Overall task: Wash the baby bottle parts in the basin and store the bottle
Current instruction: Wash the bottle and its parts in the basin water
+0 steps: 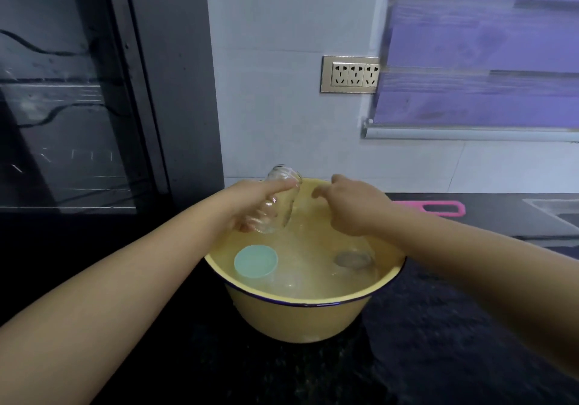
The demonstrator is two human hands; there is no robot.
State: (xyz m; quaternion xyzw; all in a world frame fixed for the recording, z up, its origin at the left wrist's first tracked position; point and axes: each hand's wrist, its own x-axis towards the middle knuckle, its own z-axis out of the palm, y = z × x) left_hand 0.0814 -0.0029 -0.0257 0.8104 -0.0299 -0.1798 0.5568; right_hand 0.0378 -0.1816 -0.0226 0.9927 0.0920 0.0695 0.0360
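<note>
Yellow basin (300, 320) with dark blue rim on black speckled table (438, 357), filled with water. Clear bottle (279, 204) held tilted over basin's far left side, mouth up and away, base down near water, wrapped in left hand (250, 204), that grip closed round bottle body with forefinger along its side. Right hand (351, 204) over far right of basin, just beside bottle but apart from it, grip loosely curled, fingers part spread, holding nothing. Mint cap (255, 261) afloat near left wall. Greyish ring (352, 260) under water toward right. Faint clear piece (286, 281) near front, too blurred to tell. Pink handle (438, 208) on table behind. Sockets (354, 74) on wall.
</note>
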